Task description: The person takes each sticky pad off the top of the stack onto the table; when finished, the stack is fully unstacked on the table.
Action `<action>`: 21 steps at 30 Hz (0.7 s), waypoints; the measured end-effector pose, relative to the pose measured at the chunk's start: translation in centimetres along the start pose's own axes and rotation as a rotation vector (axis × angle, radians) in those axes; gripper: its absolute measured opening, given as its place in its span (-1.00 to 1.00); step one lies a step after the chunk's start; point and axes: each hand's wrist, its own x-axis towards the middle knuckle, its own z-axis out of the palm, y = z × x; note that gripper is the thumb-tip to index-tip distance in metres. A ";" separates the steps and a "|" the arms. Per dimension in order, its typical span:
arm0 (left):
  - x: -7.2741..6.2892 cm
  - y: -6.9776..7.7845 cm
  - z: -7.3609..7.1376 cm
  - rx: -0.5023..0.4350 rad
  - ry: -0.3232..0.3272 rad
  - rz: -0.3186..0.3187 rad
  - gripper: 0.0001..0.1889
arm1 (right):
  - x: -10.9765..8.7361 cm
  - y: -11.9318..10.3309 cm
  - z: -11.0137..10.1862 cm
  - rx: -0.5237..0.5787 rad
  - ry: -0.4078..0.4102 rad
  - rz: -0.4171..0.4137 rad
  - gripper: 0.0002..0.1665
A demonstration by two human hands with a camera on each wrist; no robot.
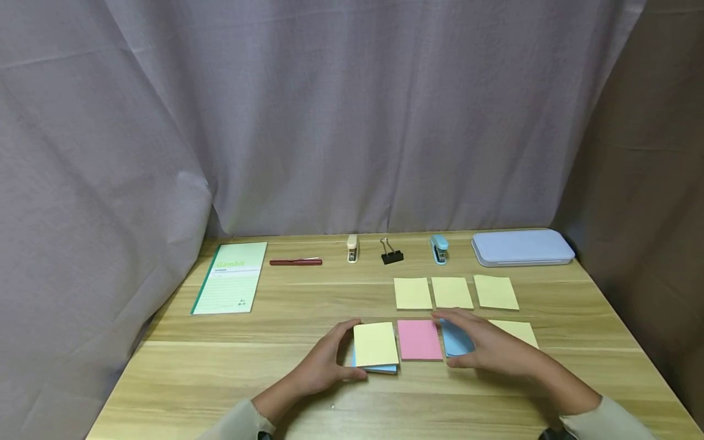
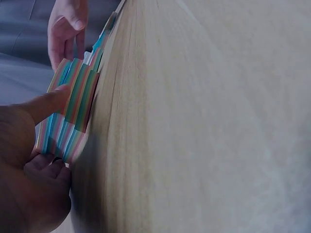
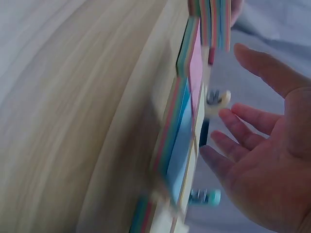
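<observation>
My left hand (image 1: 323, 365) grips a stack of sticky note pads (image 1: 376, 343), thumb at the near side and fingers at the far side. A yellow pad tops the stack, and blue shows beneath it; striped coloured edges appear in the left wrist view. Right of the stack lies a pink sticky note pad (image 1: 420, 340), then a blue pad (image 1: 454, 338). Over the blue pad hovers my right hand (image 1: 497, 347), its thumb and fingers spread and holding nothing in the right wrist view. Partly behind that hand is a yellow pad (image 1: 517, 331).
Three yellow pads (image 1: 452, 293) form a row behind. Along the back stand a green notebook (image 1: 231, 278), dark red pen (image 1: 296, 262), cream stapler (image 1: 352, 249), black binder clip (image 1: 392, 256), blue stapler (image 1: 439, 249) and pale blue case (image 1: 522, 247). Grey curtains (image 1: 352, 122) border the table.
</observation>
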 end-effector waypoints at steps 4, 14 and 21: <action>0.0 -0.1 0.1 0.002 0.007 0.011 0.04 | 1.5 -1.6 1.3 0.036 -0.025 -0.039 -0.01; 0.0 -0.1 0.1 0.013 -0.001 0.024 0.01 | 4.8 -4.5 4.6 0.148 -0.067 -0.050 0.15; 0.0 -0.1 0.1 0.014 -0.005 0.027 -0.01 | 5.6 -5.3 6.0 0.142 -0.083 -0.062 0.12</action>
